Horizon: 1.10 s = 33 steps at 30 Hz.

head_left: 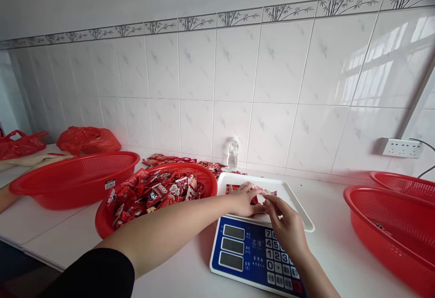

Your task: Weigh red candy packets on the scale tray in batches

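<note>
A digital scale (244, 252) with a blue keypad panel and a white tray (299, 209) stands in front of me. My left hand (245, 199) reaches across onto the tray, its fingers spread over small red packets (232, 189) and a pale, clear wrapping. Beside it my right hand (283, 218) has its thumb and forefinger pinched at the wrapping's edge; what lies between the fingertips is too small to make out. Left of the scale, a red basket (208, 176) holds many red wrapped packets (158, 193).
A clear bottle (233, 154) and more red packets (170, 158) lie along the wall. Another red basket (71, 175), red bags (88, 139) and another person's arms (23, 164) are at left. Red baskets (390, 230) stand at right, below a wall socket (401, 148).
</note>
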Each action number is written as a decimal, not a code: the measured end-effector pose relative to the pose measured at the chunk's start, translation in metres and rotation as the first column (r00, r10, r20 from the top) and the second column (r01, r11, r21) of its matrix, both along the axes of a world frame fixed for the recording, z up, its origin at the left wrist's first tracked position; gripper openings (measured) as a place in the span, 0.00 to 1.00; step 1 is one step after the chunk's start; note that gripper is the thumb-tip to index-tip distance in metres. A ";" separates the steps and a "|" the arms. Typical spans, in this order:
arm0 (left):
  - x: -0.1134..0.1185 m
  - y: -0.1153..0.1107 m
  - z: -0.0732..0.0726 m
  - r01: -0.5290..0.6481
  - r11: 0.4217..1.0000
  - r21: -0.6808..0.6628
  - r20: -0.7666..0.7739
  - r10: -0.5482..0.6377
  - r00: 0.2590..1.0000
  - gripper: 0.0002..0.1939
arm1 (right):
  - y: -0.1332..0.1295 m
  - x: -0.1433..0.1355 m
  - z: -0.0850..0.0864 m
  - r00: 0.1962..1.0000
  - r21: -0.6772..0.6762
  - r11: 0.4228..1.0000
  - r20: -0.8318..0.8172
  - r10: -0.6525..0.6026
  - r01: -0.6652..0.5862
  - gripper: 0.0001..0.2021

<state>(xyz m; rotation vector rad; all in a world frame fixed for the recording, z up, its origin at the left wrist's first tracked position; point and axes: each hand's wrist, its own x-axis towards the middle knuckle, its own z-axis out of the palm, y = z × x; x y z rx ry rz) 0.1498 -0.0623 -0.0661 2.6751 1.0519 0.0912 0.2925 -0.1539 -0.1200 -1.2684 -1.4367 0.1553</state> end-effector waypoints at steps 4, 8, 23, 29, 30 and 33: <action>0.015 0.012 -0.001 -0.036 0.998 0.045 -0.024 0.037 0.999 0.38 | 0.000 0.000 0.001 1.000 0.031 1.000 -0.004 -0.005 0.005 0.16; 0.032 0.018 0.000 -0.016 0.999 0.046 -0.085 0.019 0.996 0.32 | 0.000 0.002 0.000 1.000 0.023 1.000 -0.025 -0.007 0.007 0.17; -0.008 0.030 0.016 -0.030 0.994 0.101 0.137 0.016 0.990 0.30 | 0.000 0.001 -0.001 1.000 0.054 0.998 0.008 -0.017 0.017 0.15; -0.029 0.021 0.016 -0.096 0.995 0.025 -0.010 0.096 0.995 0.49 | -0.001 -0.003 -0.001 0.984 0.267 0.947 -0.084 -0.159 0.176 0.23; -0.029 0.021 0.016 -0.097 0.995 0.027 0.000 0.097 0.995 0.50 | -0.001 -0.004 0.000 0.979 0.306 0.931 -0.088 -0.182 0.200 0.25; -0.028 0.023 0.014 -0.100 0.994 0.042 0.005 0.100 0.995 0.52 | -0.002 -0.004 0.001 0.984 0.325 0.929 -0.041 -0.174 0.178 0.26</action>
